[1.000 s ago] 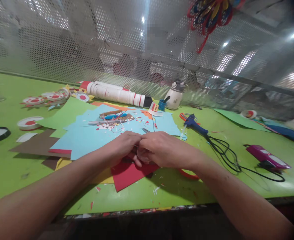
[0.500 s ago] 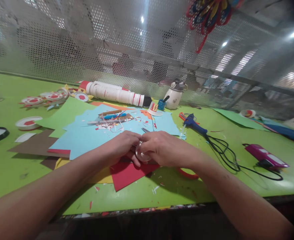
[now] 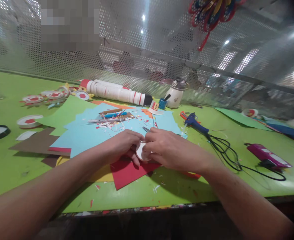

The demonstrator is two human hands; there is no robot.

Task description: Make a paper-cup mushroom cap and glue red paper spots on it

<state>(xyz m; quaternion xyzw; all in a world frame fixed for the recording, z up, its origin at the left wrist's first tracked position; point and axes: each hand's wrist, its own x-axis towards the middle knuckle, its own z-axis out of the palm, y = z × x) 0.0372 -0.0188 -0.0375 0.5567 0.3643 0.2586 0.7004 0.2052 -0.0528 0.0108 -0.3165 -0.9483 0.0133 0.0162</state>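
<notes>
A small round white disc (image 3: 141, 152) is between my two hands, above the stack of coloured paper. My left hand (image 3: 126, 144) grips its left edge, thumb and fingers around it. My right hand (image 3: 165, 148) is closed over the disc's right side, its fingertips at the white face. A pointed metal tip (image 3: 146, 129) sticks out beyond my right fingers; the rest of that tool is hidden. Below the hands lies red paper (image 3: 126, 175), with light blue paper (image 3: 79, 136) behind them.
Pens and paper scraps (image 3: 115, 115) lie on the blue paper. Behind stand a long white roll (image 3: 114, 91), a blue pot (image 3: 162, 104) and a white bottle (image 3: 175, 96). A glue gun (image 3: 195, 123) with a black cable and a purple case (image 3: 268, 155) are on the right.
My right hand has shifted slightly on the disc, and more of the disc's white face shows. The red ring under my right wrist is now more covered.
</notes>
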